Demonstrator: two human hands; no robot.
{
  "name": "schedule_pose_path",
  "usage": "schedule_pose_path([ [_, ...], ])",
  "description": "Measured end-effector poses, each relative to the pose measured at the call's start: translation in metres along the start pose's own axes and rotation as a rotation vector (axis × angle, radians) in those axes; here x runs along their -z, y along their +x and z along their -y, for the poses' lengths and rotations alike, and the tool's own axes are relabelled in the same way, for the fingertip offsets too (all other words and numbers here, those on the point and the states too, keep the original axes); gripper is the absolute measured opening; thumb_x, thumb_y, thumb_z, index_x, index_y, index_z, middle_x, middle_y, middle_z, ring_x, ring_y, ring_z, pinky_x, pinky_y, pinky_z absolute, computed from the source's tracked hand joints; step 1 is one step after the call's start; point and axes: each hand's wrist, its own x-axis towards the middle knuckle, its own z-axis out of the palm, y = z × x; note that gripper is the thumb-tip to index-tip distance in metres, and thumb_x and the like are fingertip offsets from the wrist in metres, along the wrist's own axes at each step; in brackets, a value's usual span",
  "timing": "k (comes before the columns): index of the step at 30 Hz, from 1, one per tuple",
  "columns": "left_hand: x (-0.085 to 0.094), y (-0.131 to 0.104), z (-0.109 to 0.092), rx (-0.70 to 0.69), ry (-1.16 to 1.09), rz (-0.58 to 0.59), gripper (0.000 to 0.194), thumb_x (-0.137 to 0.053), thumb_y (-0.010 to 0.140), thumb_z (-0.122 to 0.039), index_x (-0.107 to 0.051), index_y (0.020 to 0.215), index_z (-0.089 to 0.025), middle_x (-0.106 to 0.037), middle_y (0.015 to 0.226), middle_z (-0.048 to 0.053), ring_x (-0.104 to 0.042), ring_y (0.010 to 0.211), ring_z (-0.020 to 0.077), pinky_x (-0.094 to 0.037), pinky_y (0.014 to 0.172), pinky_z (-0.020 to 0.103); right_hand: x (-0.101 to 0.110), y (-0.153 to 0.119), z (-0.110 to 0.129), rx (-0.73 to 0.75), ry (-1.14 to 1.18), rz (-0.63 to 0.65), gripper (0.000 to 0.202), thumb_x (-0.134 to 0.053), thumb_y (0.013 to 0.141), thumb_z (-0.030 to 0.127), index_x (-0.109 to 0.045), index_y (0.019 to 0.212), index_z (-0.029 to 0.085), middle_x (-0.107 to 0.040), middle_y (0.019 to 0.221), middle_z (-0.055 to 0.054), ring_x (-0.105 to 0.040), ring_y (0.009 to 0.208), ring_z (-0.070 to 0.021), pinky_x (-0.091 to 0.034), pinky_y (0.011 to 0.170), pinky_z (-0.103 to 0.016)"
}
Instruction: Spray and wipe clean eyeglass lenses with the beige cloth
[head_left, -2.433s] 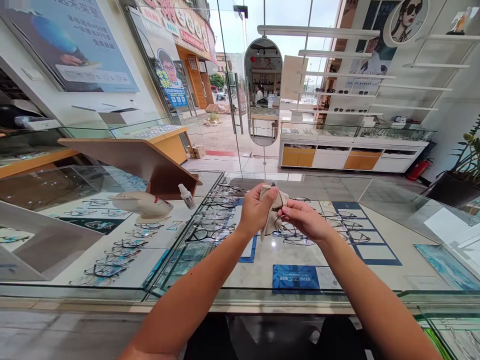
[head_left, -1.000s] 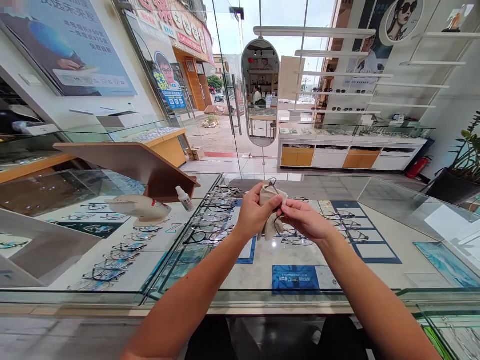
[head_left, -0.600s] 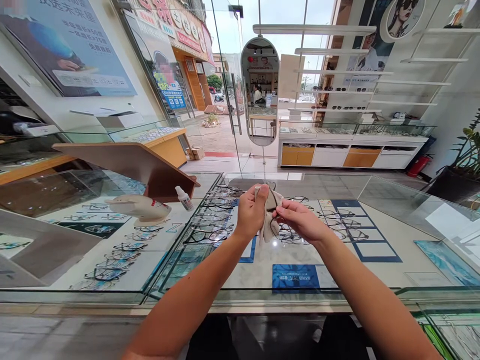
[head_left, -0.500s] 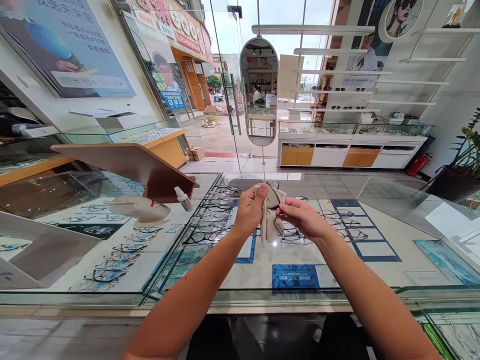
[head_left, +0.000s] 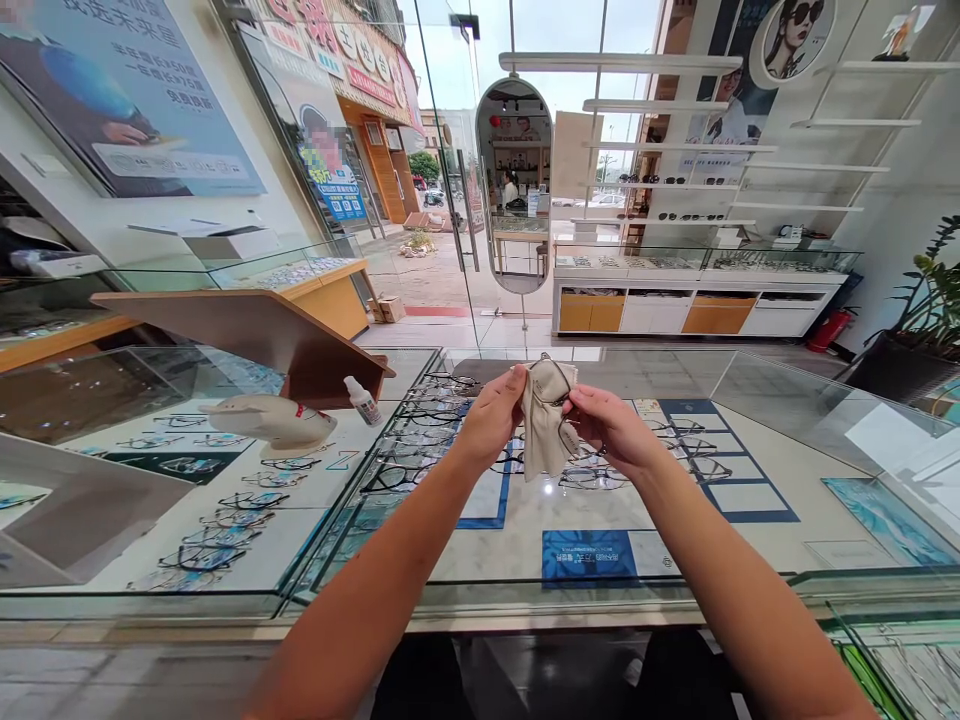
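Above the glass display counter, a beige cleaning cloth (head_left: pixel 546 425) hangs draped from between my two hands. My left hand (head_left: pixel 491 415) pinches the cloth's left side, thumb on top. A pair of dark-rimmed eyeglasses (head_left: pixel 568 386) is partly wrapped in the cloth; only pieces of its frame show. My right hand (head_left: pixel 611 425) is closed on the eyeglasses at the cloth's right edge, thumb and forefinger together. Under the glass below, rows of spectacle frames (head_left: pixel 397 475) lie on white and blue boards.
A small white spray bottle (head_left: pixel 362 400) stands left of my hands, near a beige display hand (head_left: pixel 270 420) and a brown slanted panel (head_left: pixel 247 325). A blue card (head_left: pixel 589 557) lies near the counter's front edge. An oval mirror (head_left: pixel 514 190) stands beyond.
The cloth has opened out wider between my hands, showing more of the glasses' rim. My right hand has turned slightly and its fingers have shifted. The view has moved a little.
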Motion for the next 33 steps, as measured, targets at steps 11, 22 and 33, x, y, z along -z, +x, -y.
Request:
schedule_pose_path([
  [11,0.004,0.001,-0.006,-0.023,0.102,-0.037,0.066,-0.085,0.08,-0.082,-0.075,0.087,-0.017,-0.068,0.069,0.001,-0.066,0.068,0.017,-0.056,0.065,0.028,0.003,0.0,-0.006,0.098,-0.22,0.002,0.043,-0.091,0.082,0.065,-0.079,0.082,0.023,-0.067,0.091,-0.001,-0.049,0.081,-0.017,-0.039,0.082,-0.033],
  [22,0.001,-0.002,-0.005,0.004,0.152,0.043,0.059,-0.092,0.08,-0.07,-0.074,0.093,-0.016,-0.073,0.08,0.004,-0.062,0.069,0.0157,-0.054,0.064,0.027,0.0,0.0,-0.005,0.081,-0.187,0.0,0.047,-0.093,0.077,0.065,-0.077,0.078,0.021,-0.063,0.087,-0.001,-0.045,0.077,-0.0162,-0.037,0.077,-0.033],
  [33,-0.008,-0.009,-0.009,-0.039,0.245,-0.089,0.049,-0.103,0.068,-0.049,-0.079,0.095,-0.016,-0.079,0.084,0.005,-0.068,0.069,0.0185,-0.056,0.065,0.028,-0.003,-0.001,-0.007,0.04,-0.128,-0.013,0.048,-0.097,0.073,0.066,-0.079,0.078,0.022,-0.067,0.086,-0.003,-0.053,0.081,-0.0175,-0.042,0.077,-0.032],
])
